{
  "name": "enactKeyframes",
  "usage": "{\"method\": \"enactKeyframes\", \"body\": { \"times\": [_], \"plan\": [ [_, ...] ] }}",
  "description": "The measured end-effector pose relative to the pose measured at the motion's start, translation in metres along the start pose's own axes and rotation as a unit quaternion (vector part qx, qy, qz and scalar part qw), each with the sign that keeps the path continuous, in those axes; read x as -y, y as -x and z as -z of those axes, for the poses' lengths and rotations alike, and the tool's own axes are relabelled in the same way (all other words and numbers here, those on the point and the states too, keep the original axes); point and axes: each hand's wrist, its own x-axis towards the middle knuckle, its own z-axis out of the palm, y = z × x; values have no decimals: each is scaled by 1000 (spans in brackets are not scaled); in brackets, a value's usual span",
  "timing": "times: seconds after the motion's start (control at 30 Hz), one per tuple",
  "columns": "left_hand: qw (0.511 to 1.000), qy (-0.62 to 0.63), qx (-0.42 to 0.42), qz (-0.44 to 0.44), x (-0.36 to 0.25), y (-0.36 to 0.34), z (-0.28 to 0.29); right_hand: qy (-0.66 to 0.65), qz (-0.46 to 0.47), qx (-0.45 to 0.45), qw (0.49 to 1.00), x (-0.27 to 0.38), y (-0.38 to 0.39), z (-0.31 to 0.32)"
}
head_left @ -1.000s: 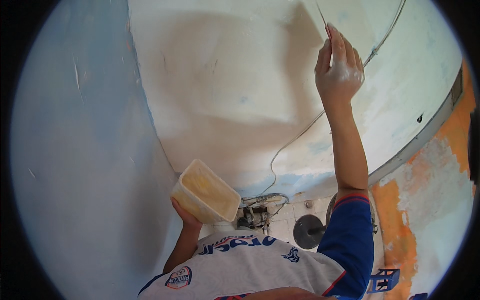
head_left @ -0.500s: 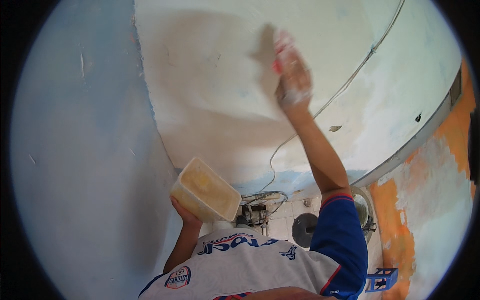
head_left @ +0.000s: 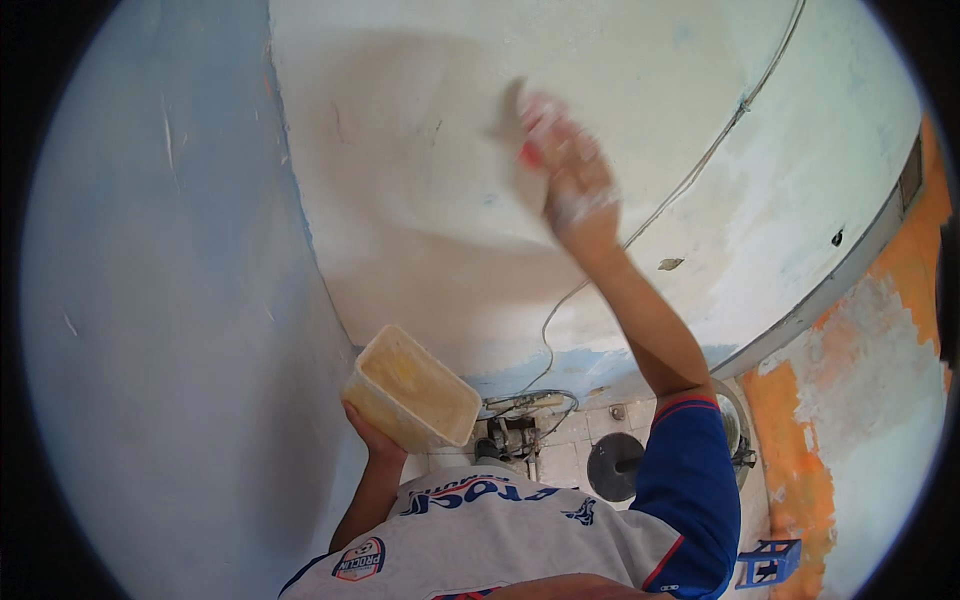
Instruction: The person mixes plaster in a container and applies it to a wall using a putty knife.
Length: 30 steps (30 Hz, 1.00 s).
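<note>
My left hand [head_left: 378, 430] grips a rectangular plastic tub [head_left: 420, 428], pale and yellowish, from its left side and below. The tub is tilted, and its inside shows yellowish-white residue. Up at the off-white wall [head_left: 400, 140], my right hand [head_left: 582, 178] is closed round a red tool smeared with white [head_left: 540, 125]. Motion blurs the tool, so I cannot make out its exact kind. White paste coats my right hand and wrist. The tool is at or very near the wall surface, with its shadow just left of it.
A bluish wall [head_left: 150, 300] meets the off-white one at the left. A thin cable [head_left: 690, 180] runs down the wall. Below are a dark round object [head_left: 614, 466], a round basin [head_left: 732, 420] and a small blue stool [head_left: 770, 563]. Orange paint [head_left: 795, 470] peels at the right.
My right hand with the red tool has moved left and slightly down along the wall. The tub in my left hand sits slightly lower in view, otherwise about the same.
</note>
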Motion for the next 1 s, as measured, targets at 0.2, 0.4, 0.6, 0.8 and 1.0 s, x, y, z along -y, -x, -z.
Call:
{"method": "enactKeyframes", "body": {
  "times": [0.2,0.4,0.6,0.8,1.0],
  "plan": [
    [999,22,-9,24,5,0,19,53,-36,-86,994,-69,-38,-8],
    [1000,17,-1,11,5,-10,16,23,134,73,988,23,51,-24],
    [999,27,25,2,5,-3,9,42,38,-72,996,-64,-14,30],
    [999,26,3,41,9,-8,7,1,26,-51,998,-86,10,-17],
    [1000,-4,-8,25,9,-1,16,21,123,25,992,-38,61,-32]
  ]
}}
